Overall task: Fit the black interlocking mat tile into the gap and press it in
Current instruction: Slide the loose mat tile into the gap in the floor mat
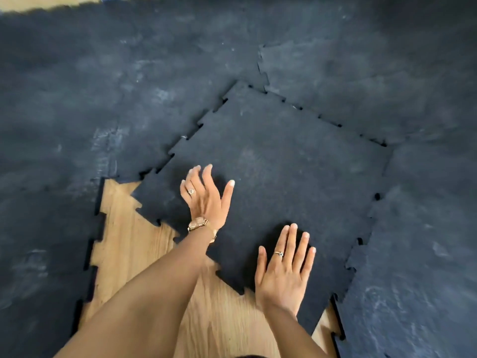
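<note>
A loose black interlocking mat tile lies skewed across the gap, its far corner overlapping the laid mats and its near edge over bare wooden floor. My left hand, with a ring and a gold watch, is spread with fingers apart just above or on the tile's left part. Flat on the tile's near edge rests my right hand, fingers apart, also ringed. Neither hand grips anything.
Laid black mats surround the gap: on the left, at the back and on the right, their toothed edges facing the wood. A strip of wooden floor shows at the far top left.
</note>
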The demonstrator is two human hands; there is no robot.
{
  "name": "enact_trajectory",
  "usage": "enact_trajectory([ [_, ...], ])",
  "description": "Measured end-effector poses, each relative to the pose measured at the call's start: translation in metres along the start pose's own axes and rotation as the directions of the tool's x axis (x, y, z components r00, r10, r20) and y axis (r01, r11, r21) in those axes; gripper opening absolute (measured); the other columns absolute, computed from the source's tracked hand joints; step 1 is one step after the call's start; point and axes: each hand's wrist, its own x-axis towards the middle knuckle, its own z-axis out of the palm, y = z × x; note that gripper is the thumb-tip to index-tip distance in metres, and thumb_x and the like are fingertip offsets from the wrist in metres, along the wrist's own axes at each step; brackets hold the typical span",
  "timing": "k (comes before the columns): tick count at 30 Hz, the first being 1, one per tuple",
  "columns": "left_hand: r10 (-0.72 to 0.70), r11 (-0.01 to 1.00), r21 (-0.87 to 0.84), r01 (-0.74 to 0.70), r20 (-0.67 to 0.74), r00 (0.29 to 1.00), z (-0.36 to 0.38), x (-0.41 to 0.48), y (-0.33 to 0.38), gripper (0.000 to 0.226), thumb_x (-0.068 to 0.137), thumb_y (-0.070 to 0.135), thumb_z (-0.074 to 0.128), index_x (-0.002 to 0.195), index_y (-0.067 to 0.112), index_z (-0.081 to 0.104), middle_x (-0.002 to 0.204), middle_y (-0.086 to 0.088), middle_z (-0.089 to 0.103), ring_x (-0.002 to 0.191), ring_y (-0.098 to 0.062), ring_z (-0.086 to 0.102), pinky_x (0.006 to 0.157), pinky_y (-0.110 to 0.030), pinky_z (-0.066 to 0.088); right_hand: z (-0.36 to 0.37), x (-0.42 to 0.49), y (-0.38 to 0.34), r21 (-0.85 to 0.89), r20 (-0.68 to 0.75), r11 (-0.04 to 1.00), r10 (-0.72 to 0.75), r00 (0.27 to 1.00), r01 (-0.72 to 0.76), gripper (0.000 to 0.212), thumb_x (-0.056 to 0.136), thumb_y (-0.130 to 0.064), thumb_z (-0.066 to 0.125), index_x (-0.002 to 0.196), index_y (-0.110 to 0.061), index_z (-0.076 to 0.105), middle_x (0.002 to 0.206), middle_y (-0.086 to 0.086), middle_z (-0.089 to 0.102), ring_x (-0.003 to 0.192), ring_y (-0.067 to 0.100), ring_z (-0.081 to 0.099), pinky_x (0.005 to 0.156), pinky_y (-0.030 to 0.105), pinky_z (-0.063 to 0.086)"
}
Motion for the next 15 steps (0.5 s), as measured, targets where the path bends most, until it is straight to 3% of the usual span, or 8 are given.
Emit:
enact_trajectory([
  [1,-0.089,0.996,-0.016,0.089,0.004,0.996,-0.004,0.019,-0.006,0.075,0.086,0.059,0.051,0.138,0.009,0.036,0.143,-0.024,0.037,0.136,-0.039,0.026,0.113,-0.056,0.018,0.001,0.001,0.000,0.008,-0.020,1.000,-0.007,1.000,0.007,0.069,0.097,-0.046,0.027,0.151,-0.003,0.022,0.160,0.011,0.019,0.149,0.032,0.010,0.119,0.051,0.012],
  [3,-0.301,0.953,0.031,0.300,0.141,0.943,-0.013,0.045,-0.021,0.105,0.076,0.076,0.051,0.148,0.006,0.022,0.153,-0.028,0.021,0.145,-0.041,0.008,0.118,-0.056,0.003,0.001,0.001,0.001,0.008,-0.032,1.000,-0.018,0.999,0.018,0.069,0.097,-0.046,0.027,0.150,-0.003,0.023,0.160,0.011,0.021,0.149,0.031,0.011,0.120,0.051,0.012],
  [5,-0.397,0.917,0.155,0.368,0.250,0.883,-0.024,0.059,-0.033,0.126,0.062,0.092,0.042,0.149,0.003,0.019,0.152,-0.028,0.024,0.145,-0.040,0.008,0.117,-0.054,0.000,0.003,0.001,0.001,-0.006,-0.059,1.000,-0.026,0.998,0.026,0.068,0.097,-0.046,0.026,0.150,-0.003,0.024,0.160,0.011,0.021,0.149,0.031,0.011,0.120,0.050,0.011],
  [9,-0.299,0.924,0.329,0.196,0.301,0.905,-0.044,0.075,-0.038,0.143,0.041,0.103,0.029,0.133,-0.004,0.044,0.131,-0.022,0.050,0.127,-0.037,0.040,0.113,-0.047,0.022,0.003,-0.001,-0.001,0.013,-0.061,1.000,-0.018,0.998,0.018,0.068,0.098,-0.048,0.025,0.150,-0.004,0.024,0.159,0.011,0.022,0.149,0.031,0.012,0.119,0.050,0.012],
  [12,-0.240,0.909,0.409,0.077,0.364,0.900,-0.056,0.081,-0.044,0.131,0.043,0.102,0.032,0.123,0.000,0.054,0.125,-0.018,0.055,0.122,-0.033,0.047,0.114,-0.045,0.021,0.004,-0.001,-0.001,0.030,-0.083,1.000,0.002,0.997,0.000,0.073,0.096,-0.055,0.025,0.151,-0.007,0.022,0.159,0.011,0.025,0.148,0.031,0.014,0.118,0.052,0.013],
  [13,-0.220,0.903,0.428,0.046,0.368,0.903,-0.061,0.081,-0.046,0.129,0.044,0.103,0.031,0.120,0.001,0.055,0.122,-0.017,0.057,0.121,-0.033,0.049,0.117,-0.047,0.016,0.001,-0.001,-0.002,0.045,-0.090,0.997,0.064,0.994,-0.060,0.081,0.093,-0.062,0.027,0.153,-0.010,0.016,0.160,0.012,0.022,0.148,0.032,0.012,0.119,0.053,0.009],
  [15,-0.206,0.890,0.456,0.008,0.387,0.899,-0.066,0.081,-0.050,0.130,0.041,0.104,0.029,0.118,0.002,0.054,0.117,-0.013,0.061,0.118,-0.032,0.052,0.118,-0.048,0.013,-0.012,0.001,-0.002,0.147,-0.040,0.937,0.327,0.944,-0.318,0.111,0.075,-0.086,0.035,0.154,-0.017,-0.002,0.162,0.016,0.005,0.149,0.034,-0.003,0.119,0.052,-0.004],
])
